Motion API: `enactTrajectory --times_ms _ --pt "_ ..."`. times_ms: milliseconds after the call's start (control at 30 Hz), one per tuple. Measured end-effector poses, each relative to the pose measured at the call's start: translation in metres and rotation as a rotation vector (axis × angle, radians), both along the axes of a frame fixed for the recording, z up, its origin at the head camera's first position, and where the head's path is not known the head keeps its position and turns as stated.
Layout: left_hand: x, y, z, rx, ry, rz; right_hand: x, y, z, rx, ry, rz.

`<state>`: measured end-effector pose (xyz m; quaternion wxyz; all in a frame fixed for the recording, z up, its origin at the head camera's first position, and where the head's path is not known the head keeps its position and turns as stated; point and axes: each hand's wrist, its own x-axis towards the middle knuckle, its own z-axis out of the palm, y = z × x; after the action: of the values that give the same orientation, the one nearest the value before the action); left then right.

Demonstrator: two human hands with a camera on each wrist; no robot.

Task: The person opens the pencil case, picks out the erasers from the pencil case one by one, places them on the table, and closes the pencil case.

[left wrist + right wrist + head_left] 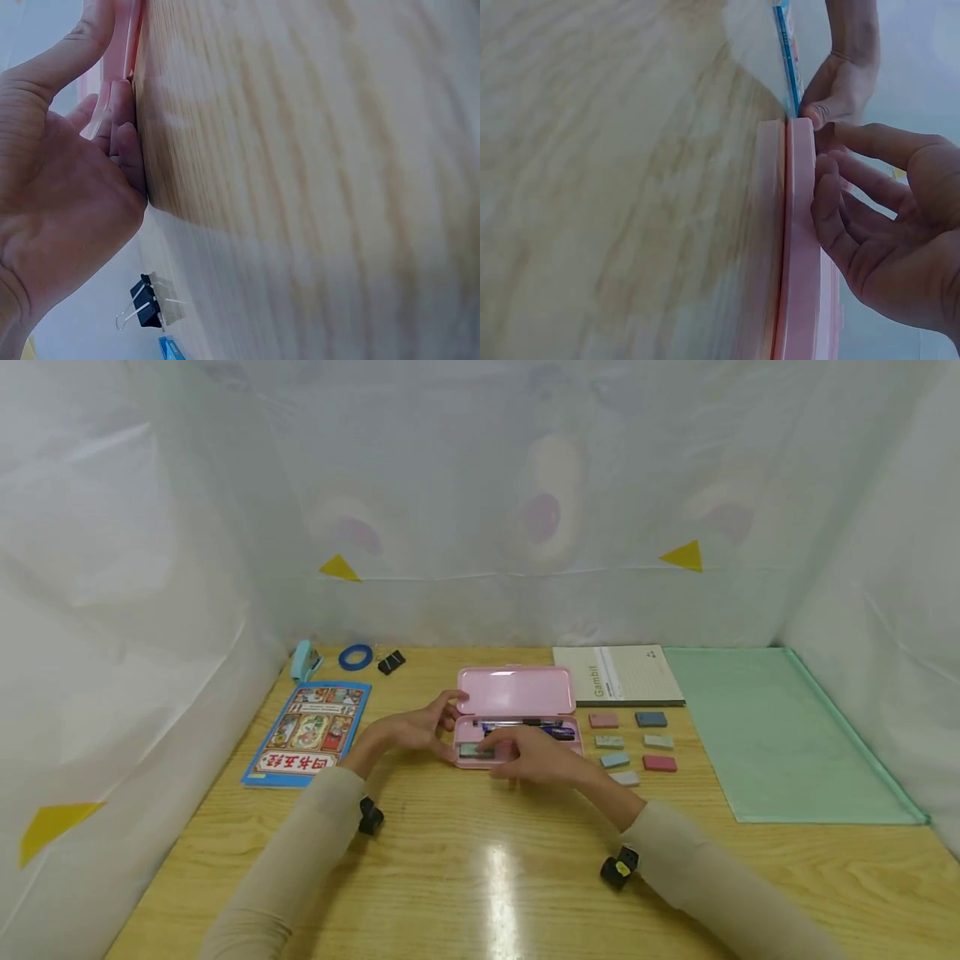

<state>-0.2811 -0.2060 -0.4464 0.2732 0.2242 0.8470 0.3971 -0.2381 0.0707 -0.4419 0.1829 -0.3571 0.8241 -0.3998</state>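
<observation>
A pink pencil case point(517, 691) lies with its lid folded back. Pens point(528, 724) fill its long rear compartment, and a green eraser point(469, 749) lies in the front left one. My left hand point(420, 729) holds the case's left end, thumb near the front corner and fingers by the lid. Over the front of the case, my right hand point(536, 756) reaches its index fingertip to the eraser's right end. Its thumb hangs by the front wall, and the fingers bend loosely in the right wrist view. This hand hides part of the front compartments.
Several erasers point(603, 720) lie right of the case, before a notebook point(622, 677). A green translucent mat point(780, 743) covers the right side. At left are a comic-style booklet point(311, 731), a stapler point(303, 662), blue tape point(356, 657) and black binder clips point(392, 662).
</observation>
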Motion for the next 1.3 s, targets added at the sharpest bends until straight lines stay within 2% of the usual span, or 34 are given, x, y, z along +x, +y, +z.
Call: enactTrajectory --times_ms 100,233,333,500,600,767,1100,1300 --pt "0.000 0.000 0.000 0.007 0.002 -0.006 0.002 -0.004 0.000 0.012 0.048 0.011" --pt "0.001 0.001 0.000 0.008 0.000 -0.001 0.005 -0.003 0.003 0.006 0.031 0.014" --pt "0.000 0.001 0.000 0.009 -0.003 -0.001 0.006 -0.003 0.006 -0.014 -0.013 -0.033" --pt "-0.002 0.000 -0.001 0.008 -0.004 -0.001 0.004 -0.006 0.006 0.005 0.022 -0.117" --pt "-0.001 0.001 0.000 0.007 -0.011 0.006 0.003 -0.008 0.006 0.010 0.034 -0.122" --pt "-0.001 0.002 0.000 -0.003 -0.014 0.011 0.002 -0.013 0.003 -0.050 -0.003 -0.149" --pt "-0.001 0.002 0.001 0.008 -0.007 0.011 0.000 -0.028 -0.003 -0.065 0.052 -0.328" --pt "0.000 0.001 -0.002 0.015 -0.004 0.012 0.001 -0.029 -0.004 -0.082 0.068 -0.355"
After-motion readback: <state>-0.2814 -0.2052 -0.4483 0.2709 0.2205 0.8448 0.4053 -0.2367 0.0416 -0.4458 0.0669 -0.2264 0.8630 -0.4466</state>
